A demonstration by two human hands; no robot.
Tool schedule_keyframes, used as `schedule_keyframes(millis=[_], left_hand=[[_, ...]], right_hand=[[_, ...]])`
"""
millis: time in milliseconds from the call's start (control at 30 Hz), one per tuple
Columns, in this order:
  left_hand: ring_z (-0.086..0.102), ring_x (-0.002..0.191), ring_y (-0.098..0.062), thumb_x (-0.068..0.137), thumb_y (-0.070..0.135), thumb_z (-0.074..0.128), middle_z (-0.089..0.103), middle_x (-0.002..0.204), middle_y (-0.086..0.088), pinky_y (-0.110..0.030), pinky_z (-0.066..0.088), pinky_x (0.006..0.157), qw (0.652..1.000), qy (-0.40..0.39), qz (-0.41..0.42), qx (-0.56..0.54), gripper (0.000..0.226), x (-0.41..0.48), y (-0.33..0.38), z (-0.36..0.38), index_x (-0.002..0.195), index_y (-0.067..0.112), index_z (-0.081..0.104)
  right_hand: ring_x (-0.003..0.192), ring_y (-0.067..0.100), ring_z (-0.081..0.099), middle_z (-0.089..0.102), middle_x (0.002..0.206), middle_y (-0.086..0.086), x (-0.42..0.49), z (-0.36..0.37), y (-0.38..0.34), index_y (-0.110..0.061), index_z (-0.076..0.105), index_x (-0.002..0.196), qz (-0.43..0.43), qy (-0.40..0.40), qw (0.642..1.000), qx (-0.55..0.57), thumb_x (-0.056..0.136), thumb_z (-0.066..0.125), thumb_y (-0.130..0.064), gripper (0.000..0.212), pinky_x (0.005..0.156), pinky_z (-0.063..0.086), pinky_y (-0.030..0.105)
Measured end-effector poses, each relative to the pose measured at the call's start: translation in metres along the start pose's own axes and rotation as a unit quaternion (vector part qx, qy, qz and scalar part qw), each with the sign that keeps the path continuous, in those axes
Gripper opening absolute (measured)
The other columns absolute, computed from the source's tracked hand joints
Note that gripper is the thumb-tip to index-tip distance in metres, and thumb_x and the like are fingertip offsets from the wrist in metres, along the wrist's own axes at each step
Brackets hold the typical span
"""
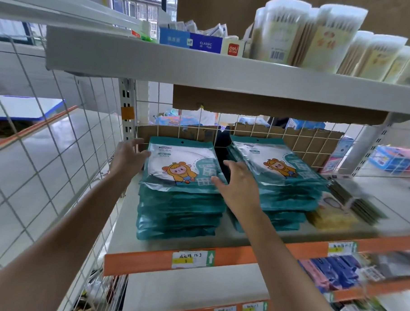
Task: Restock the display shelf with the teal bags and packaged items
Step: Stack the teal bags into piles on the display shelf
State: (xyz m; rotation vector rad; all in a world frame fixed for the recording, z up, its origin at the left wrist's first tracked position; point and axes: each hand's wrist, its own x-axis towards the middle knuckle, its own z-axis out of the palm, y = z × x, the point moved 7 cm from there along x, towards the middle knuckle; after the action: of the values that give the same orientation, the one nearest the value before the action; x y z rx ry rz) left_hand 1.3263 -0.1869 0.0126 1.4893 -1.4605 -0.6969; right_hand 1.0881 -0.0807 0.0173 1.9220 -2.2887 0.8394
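Bags (182, 170) seem light, slick and floppy, so the open left hand (128, 158) and open right hand (239, 187) should support both side edges.

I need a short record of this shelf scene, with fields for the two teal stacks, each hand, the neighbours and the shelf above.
left stack: teal bags piled flat on the middle shelf
right stack: teal bags piled flat beside it, with a gap between
left hand: straight fingers touch the left edge of the top bag of the left stack
right hand: open, fingers spread at the right edge of the left stack
right of the stacks: yellow packets, blurred
upper shelf: cotton swab packs, blue box
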Motion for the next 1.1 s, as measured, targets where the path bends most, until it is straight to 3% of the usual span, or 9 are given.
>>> schedule_keyframes(millis=[67,167,300,500,700,933,1100], left_hand=[[0.049,0.104,-0.021,0.090,0.019,0.058,0.048,0.132,-0.011,-0.031,0.046,0.079,0.995,-0.008,0.075,0.072,0.039,-0.002,0.021,0.000,0.128,0.015,0.052],[0.040,0.127,-0.027,0.089,0.031,0.059,0.038,0.144,-0.007,-0.046,0.037,0.103,0.966,-0.078,0.164,0.185,0.047,-0.010,0.048,0.018,0.134,0.022,0.048],[0.018,0.141,-0.024,0.089,0.039,0.057,0.026,0.153,-0.002,-0.042,0.016,0.114,0.911,-0.122,0.265,0.291,0.057,-0.040,0.083,0.053,0.142,0.027,0.037],[0.006,0.143,-0.021,0.091,0.046,0.050,0.015,0.155,0.001,-0.044,0.002,0.116,0.880,-0.192,0.315,0.300,0.060,-0.078,0.116,0.109,0.145,0.030,0.028],[0.011,0.142,-0.020,0.091,0.049,0.046,0.019,0.153,0.001,-0.040,0.002,0.115,0.865,-0.216,0.368,0.263,0.060,-0.121,0.159,0.159,0.145,0.030,0.028],[0.017,0.139,-0.021,0.091,0.045,0.049,0.025,0.151,0.001,-0.041,0.008,0.115,0.850,-0.216,0.428,0.218,0.058,-0.183,0.229,0.227,0.143,0.025,0.033],[0.012,0.141,-0.017,0.092,0.044,0.048,0.018,0.153,0.004,-0.040,0.005,0.117,0.846,-0.252,0.415,0.222,0.059,-0.230,0.262,0.303,0.145,0.027,0.028]], right_hand=[[0.127,0.021,0.039,0.042,0.138,0.005,0.001,-0.008,-0.004,-0.016,0.038,0.139,-0.035,0.016,0.998,-0.047,0.093,0.049,-0.042,0.053,0.105,0.031,0.032],[0.139,0.023,0.024,0.035,0.146,0.005,0.000,-0.023,-0.004,-0.016,0.034,0.143,-0.064,0.027,0.992,-0.106,0.095,0.046,-0.041,0.056,0.112,0.018,0.036],[0.144,0.025,0.009,0.024,0.153,0.005,-0.004,-0.038,0.020,-0.019,0.029,0.146,-0.036,0.013,0.989,-0.143,0.095,0.045,-0.041,0.058,0.116,0.007,0.043],[0.145,0.029,0.008,0.022,0.155,0.006,-0.024,-0.064,0.081,-0.022,0.028,0.146,0.036,0.032,0.989,-0.138,0.093,0.048,-0.043,0.060,0.116,0.002,0.047],[0.145,0.025,0.004,0.016,0.157,0.004,-0.039,-0.086,0.135,-0.026,0.025,0.147,0.050,0.025,0.994,-0.091,0.093,0.041,-0.052,0.062,0.116,0.001,0.044],[0.145,0.023,0.003,0.016,0.157,0.002,-0.051,-0.127,0.229,-0.028,0.023,0.148,0.071,0.005,0.990,-0.122,0.091,0.046,-0.052,0.066,0.116,0.001,0.042],[0.145,0.027,0.003,0.015,0.157,0.004,-0.064,-0.170,0.312,-0.028,0.022,0.147,0.085,-0.013,0.984,-0.155,0.091,0.047,-0.051,0.066,0.115,0.004,0.046]])
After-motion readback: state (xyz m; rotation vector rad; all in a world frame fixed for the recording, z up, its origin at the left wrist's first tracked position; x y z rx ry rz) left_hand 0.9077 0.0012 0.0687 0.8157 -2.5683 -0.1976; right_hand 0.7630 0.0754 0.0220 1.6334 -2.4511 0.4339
